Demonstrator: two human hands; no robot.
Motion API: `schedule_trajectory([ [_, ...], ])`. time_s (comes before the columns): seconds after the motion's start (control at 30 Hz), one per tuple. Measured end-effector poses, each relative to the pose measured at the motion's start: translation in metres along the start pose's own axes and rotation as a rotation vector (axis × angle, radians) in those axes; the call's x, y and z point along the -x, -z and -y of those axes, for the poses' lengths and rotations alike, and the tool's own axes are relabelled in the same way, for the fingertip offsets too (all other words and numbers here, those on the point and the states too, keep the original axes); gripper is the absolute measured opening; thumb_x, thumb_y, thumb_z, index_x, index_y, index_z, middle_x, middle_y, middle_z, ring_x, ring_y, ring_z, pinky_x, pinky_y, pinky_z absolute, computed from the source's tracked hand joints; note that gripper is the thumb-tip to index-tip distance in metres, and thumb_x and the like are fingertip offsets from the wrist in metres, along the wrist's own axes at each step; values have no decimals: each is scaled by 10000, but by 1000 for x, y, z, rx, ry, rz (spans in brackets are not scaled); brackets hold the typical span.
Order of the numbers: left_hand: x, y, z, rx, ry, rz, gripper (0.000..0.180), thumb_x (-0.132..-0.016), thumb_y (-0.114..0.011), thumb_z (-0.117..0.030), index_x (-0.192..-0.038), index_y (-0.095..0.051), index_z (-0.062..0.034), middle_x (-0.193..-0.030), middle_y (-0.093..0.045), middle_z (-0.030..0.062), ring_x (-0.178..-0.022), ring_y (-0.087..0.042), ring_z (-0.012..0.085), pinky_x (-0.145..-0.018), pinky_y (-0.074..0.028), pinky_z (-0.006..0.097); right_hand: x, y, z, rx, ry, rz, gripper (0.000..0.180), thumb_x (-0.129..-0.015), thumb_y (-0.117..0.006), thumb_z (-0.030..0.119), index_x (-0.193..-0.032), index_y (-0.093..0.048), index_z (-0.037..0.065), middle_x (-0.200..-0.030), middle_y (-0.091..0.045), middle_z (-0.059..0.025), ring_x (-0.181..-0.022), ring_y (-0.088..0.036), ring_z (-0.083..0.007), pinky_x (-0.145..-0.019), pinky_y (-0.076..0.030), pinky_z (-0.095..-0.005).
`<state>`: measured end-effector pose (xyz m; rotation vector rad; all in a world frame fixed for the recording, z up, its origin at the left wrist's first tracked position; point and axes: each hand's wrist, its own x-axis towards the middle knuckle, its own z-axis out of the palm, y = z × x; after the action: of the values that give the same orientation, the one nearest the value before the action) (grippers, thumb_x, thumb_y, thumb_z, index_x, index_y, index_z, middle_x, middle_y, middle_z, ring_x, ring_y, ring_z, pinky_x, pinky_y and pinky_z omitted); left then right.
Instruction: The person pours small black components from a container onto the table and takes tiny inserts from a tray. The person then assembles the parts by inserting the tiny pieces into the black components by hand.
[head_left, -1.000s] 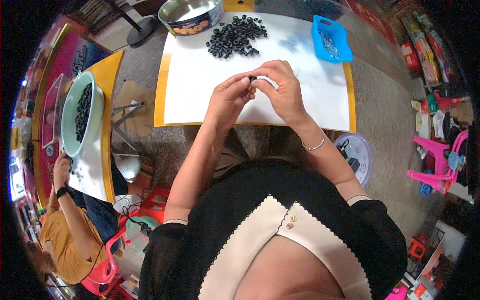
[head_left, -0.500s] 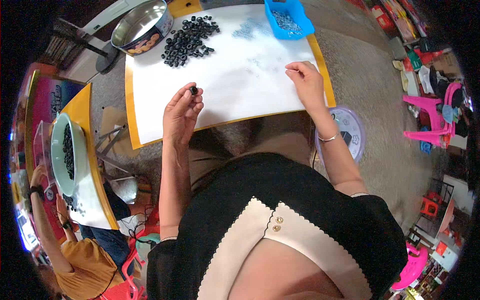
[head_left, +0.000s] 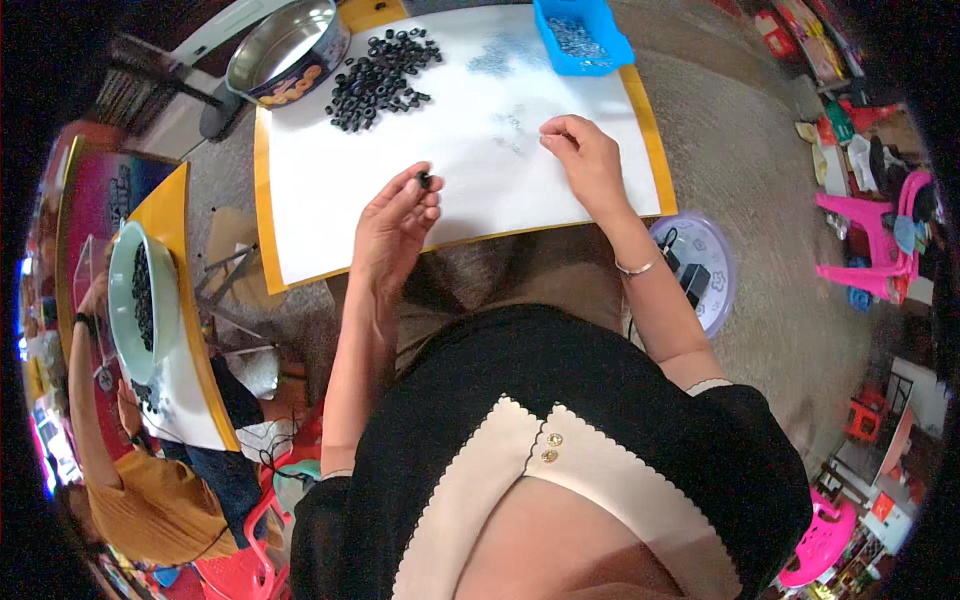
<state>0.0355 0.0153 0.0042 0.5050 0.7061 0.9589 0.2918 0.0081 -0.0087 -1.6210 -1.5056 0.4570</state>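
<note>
My left hand (head_left: 392, 228) is closed in a pinch over the near part of the white-covered table (head_left: 320, 205). Between its thumb and fingers is a small black ring-shaped part (head_left: 424, 180). To the right, my right hand (head_left: 592, 172) has thumb and forefinger pressed together; anything between them is too small to make out. Just left of those fingertips lie a few tiny shiny pieces (head_left: 512, 118). Farther back, more tiny pieces (head_left: 500, 55) are spread beside a blue plastic basket (head_left: 590, 68) that holds many of them. A heap of black parts (head_left: 378, 80) covers the back left.
A round metal tin (head_left: 290, 88) stands at the table's back left corner. On another table at left, a pale green basin (head_left: 122, 325) holds black parts, with a co-worker in an orange top (head_left: 165, 505) beside it. A purple round stool (head_left: 722, 255) is at right.
My left hand has moved to the right with the black part in it. My right hand has shifted left, toward the tiny pieces, so the two hands are closer together.
</note>
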Motion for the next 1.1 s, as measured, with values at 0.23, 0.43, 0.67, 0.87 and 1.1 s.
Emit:
schedule_trajectory([
  [0.23, -2, -18, 11, 78, 70, 78, 260, -890, -573, -89, -1122, -564, 29, -948, -626, 106, -766, -578, 126, -714, -504, 244, 17, -4, 84, -468, 6, 275, 95, -811, -645, 57, -895, -646, 13, -808, -624, -4, -756, -525, -58, -701, -424, -203],
  [0.43, 5, -21, 8, -74, -4, 59, 241, -871, -594, -70, -1087, -597, 37, -890, -632, 77, -749, -569, 130, -682, -484, 244, 18, -15, 89, -415, 58, 299, 73, -809, -645, 37, -871, -637, 0, -829, -628, -22, -780, -555, -72, -694, -444, -214],
  [0.67, 6, -14, 2, -137, -22, 101, 239, -866, -595, -60, -1079, -599, 49, -888, -634, 86, -740, -573, 136, -677, -484, 250, 14, -14, 96, -456, 12, 417, 142, -812, -642, 46, -947, -614, 14, -827, -616, -7, -745, -532, -68, -688, -436, -214],
  [0.87, 4, -7, 2, 16, 75, 123, 257, -877, -584, -73, -1105, -578, 44, -906, -632, 94, -749, -582, 129, -695, -503, 238, 10, -15, 95, -670, -110, 490, 150, -834, -627, 67, -973, -602, 16, -820, -594, 17, -756, -507, -47, -712, -422, -195],
  [1.1, -13, 26, -12, 163, -71, 26, 267, -898, -559, -95, -1126, -548, 44, -930, -606, 114, -766, -582, 139, -679, -514, 233, -27, -35, 48, -359, -68, 230, 106, -834, -625, 95, -895, -631, 8, -792, -586, 11, -744, -504, -44, -681, -417, -191],
])
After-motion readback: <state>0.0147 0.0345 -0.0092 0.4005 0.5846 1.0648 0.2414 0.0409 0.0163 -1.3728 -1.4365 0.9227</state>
